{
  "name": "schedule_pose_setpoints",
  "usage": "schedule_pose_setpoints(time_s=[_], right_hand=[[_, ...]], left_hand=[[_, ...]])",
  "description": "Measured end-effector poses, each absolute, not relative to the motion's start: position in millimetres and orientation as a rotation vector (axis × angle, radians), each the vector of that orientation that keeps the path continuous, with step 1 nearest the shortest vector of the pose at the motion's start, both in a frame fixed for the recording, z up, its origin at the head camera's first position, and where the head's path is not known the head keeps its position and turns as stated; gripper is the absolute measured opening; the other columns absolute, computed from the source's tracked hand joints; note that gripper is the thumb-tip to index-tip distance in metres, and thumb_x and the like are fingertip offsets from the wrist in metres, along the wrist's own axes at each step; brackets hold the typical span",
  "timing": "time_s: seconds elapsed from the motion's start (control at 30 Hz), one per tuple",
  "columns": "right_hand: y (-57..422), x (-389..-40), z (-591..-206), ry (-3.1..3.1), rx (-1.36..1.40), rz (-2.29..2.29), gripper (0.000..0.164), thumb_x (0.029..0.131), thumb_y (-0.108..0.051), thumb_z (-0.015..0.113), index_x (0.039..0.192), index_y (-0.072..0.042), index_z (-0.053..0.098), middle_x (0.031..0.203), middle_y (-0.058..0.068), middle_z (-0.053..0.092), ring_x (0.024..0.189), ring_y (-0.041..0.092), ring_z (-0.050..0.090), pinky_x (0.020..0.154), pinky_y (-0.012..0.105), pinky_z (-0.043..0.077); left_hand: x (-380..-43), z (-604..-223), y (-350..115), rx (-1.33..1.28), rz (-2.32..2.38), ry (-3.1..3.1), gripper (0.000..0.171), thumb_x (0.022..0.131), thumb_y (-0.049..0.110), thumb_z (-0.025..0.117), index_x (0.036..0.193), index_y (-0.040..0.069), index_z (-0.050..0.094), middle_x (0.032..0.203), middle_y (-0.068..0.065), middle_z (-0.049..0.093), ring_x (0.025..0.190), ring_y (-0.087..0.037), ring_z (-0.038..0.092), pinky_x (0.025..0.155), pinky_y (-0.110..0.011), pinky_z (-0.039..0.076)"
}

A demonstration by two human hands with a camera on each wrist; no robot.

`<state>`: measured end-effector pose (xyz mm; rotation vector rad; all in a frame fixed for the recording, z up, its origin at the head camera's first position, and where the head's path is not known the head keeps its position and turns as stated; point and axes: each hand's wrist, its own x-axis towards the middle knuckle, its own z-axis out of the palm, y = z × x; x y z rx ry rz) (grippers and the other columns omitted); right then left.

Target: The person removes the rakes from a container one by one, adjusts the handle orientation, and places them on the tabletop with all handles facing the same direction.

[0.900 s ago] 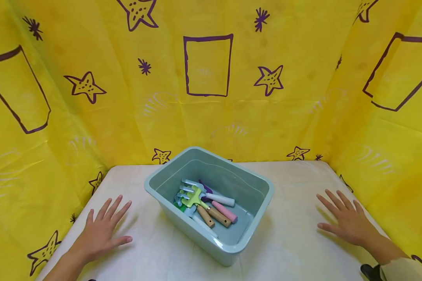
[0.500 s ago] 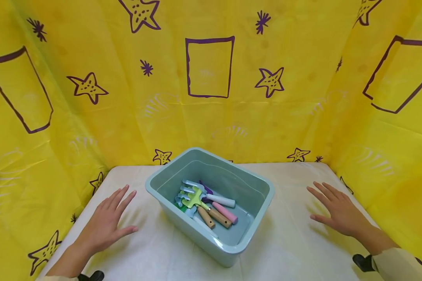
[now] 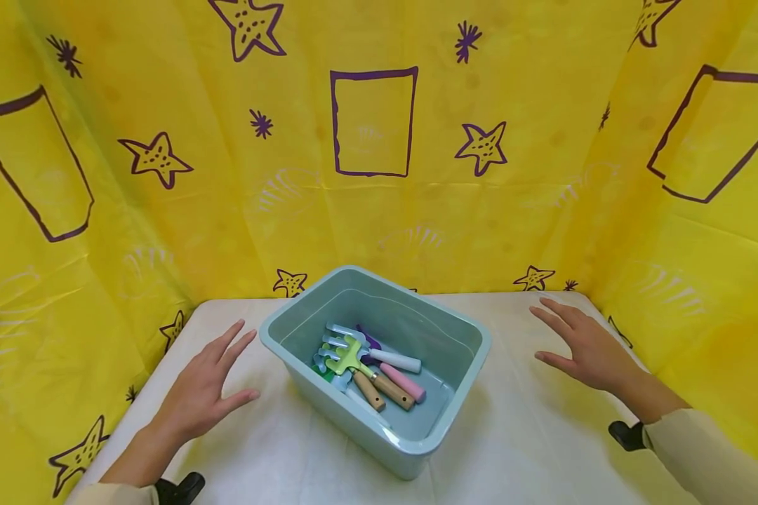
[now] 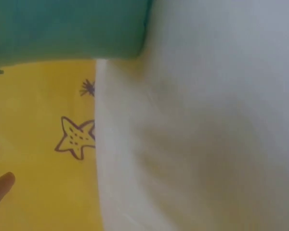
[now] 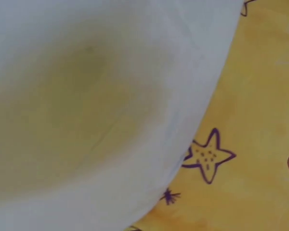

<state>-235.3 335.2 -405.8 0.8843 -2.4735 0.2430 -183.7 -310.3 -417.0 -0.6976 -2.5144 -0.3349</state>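
Observation:
A blue-green plastic tub stands at an angle in the middle of the table. Small garden tools lie heaped inside it: a green hand rake with a wooden handle on top, a light-blue rake with a white handle, a pink handle, another wooden handle and a purple piece partly hidden beneath. My left hand hovers left of the tub, fingers extended and thumb spread, holding nothing. On the right, my right hand is likewise spread above the table, apart from the tub and holding nothing.
The table wears a white cover. Yellow cloth with purple star drawings encloses it at the back and both sides. Black wrist mounts show below the hands at the sleeves.
Both hands have moved inward toward the tub and forward, turning their palms more toward each other. The tub and the tools in it have stayed put.

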Motion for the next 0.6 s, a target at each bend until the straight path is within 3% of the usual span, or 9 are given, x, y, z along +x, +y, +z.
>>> schedule_pose_setpoints(time_s=[0.23, 0.43, 0.6], right_hand=[[316, -243, -389, -2.407, 0.859, 0.298, 0.085, 0.072, -0.029, 0.083, 0.146, -0.014, 0.044, 0.145, 0.016, 0.043, 0.123, 0.04, 0.046, 0.09, 0.06, 0.041], [294, -245, -383, -2.419, 0.793, 0.516, 0.08, 0.077, -0.022, 0.081, 0.147, -0.015, 0.042, 0.145, 0.015, 0.043, 0.121, 0.04, 0.047, 0.085, 0.06, 0.045], [269, -244, -368, -2.374, 0.829, 0.668, 0.076, 0.079, -0.014, 0.079, 0.146, -0.013, 0.043, 0.143, 0.013, 0.045, 0.11, 0.031, 0.056, 0.08, 0.051, 0.051]], left_hand=[[-189, -420, -284, -0.59, -0.678, -2.484, 0.085, 0.08, 0.029, 0.075, 0.152, 0.02, 0.032, 0.158, -0.004, 0.025, 0.137, -0.035, 0.034, 0.09, -0.065, 0.04], [-194, -420, -265, -0.56, -0.986, -2.411, 0.068, 0.088, 0.015, 0.066, 0.149, 0.019, 0.038, 0.154, -0.004, 0.032, 0.132, -0.026, 0.04, 0.095, -0.039, 0.044], [-194, -415, -258, -0.513, -1.274, -2.388, 0.054, 0.097, 0.012, 0.052, 0.149, 0.018, 0.037, 0.151, -0.004, 0.037, 0.124, -0.026, 0.046, 0.096, -0.047, 0.042]])
